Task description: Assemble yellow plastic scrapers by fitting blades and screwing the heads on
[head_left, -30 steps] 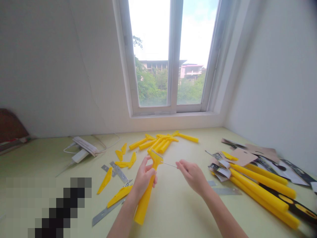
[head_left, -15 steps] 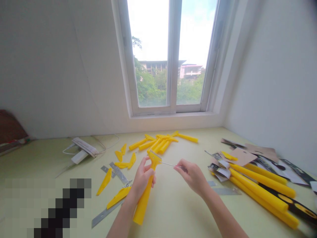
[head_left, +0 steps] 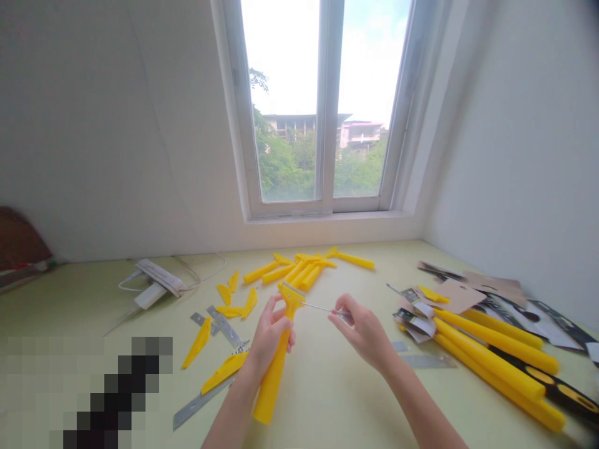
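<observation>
A yellow scraper (head_left: 272, 390) is gripped below its head by my left hand (head_left: 272, 333), its long handle slanting down toward me. My right hand (head_left: 358, 327) pinches the handle of a screwdriver (head_left: 321, 307), whose thin shaft reaches left to the scraper's head. Whether the tip sits in a screw is too small to tell. Left of my left hand lie loose yellow head pieces (head_left: 196, 343), flat metal blades (head_left: 199, 404) and a small heap of screws (head_left: 241, 349).
Several yellow scraper handles (head_left: 292, 272) lie at the back below the window. On the right are longer yellow-handled scrapers (head_left: 496, 362), cardboard packaging (head_left: 496, 287) and flat blades (head_left: 428, 362). A power strip (head_left: 159, 277) with a cable rests at the back left.
The fingers of my right hand have shifted slightly on the screwdriver's handle. The scraper and my left hand are almost where they were.
</observation>
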`<state>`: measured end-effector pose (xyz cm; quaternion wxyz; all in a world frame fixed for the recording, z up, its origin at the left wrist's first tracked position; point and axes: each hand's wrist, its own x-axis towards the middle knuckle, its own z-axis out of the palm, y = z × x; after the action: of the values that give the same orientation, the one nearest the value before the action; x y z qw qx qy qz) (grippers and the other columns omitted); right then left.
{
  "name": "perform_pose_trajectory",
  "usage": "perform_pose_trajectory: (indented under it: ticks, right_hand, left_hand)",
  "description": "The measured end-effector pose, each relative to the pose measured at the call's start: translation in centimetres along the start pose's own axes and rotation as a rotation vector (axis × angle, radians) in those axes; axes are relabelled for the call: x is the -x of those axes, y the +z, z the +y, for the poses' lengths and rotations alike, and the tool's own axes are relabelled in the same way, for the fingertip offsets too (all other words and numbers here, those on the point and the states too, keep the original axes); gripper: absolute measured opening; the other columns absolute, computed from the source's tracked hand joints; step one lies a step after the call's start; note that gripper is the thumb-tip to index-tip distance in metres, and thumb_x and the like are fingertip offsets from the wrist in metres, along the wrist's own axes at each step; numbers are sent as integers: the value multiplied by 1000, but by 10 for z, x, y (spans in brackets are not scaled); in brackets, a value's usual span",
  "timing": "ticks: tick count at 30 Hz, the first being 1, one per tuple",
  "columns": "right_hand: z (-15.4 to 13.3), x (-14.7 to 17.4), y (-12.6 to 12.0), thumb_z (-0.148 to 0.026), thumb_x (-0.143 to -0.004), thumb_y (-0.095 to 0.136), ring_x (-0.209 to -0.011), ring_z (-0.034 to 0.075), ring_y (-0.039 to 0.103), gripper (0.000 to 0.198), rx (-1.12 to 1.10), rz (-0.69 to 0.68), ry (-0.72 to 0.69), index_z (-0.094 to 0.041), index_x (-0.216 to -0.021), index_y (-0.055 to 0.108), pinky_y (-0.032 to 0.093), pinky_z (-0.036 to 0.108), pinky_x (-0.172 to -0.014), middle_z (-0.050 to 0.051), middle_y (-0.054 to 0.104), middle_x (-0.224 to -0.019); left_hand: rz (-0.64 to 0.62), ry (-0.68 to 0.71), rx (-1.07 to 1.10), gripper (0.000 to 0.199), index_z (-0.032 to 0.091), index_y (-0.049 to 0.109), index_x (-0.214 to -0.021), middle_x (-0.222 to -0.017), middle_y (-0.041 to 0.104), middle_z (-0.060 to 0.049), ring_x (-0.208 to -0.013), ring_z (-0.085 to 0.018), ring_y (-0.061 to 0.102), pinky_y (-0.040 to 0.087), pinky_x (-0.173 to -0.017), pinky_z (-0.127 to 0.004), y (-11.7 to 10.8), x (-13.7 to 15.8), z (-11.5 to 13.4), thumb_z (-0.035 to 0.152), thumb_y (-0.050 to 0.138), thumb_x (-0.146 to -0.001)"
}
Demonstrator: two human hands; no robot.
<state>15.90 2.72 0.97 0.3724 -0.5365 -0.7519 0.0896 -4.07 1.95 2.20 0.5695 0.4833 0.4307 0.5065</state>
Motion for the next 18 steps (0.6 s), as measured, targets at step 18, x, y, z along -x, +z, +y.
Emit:
perform_pose_trajectory:
  ticks: [18]
  right_hand:
    - [0, -1, -1, -38, -82, 42, -52, 12, 47, 29, -14, -28, -9, -19, -68, 59, 31, 21, -50, -2, 54, -55]
  left_hand:
    - [-50, 49, 68, 36, 23, 39, -98, -89, 54, 0, -38, -4, 45, 32, -36, -19, -5, -2, -8, 12, 44, -64]
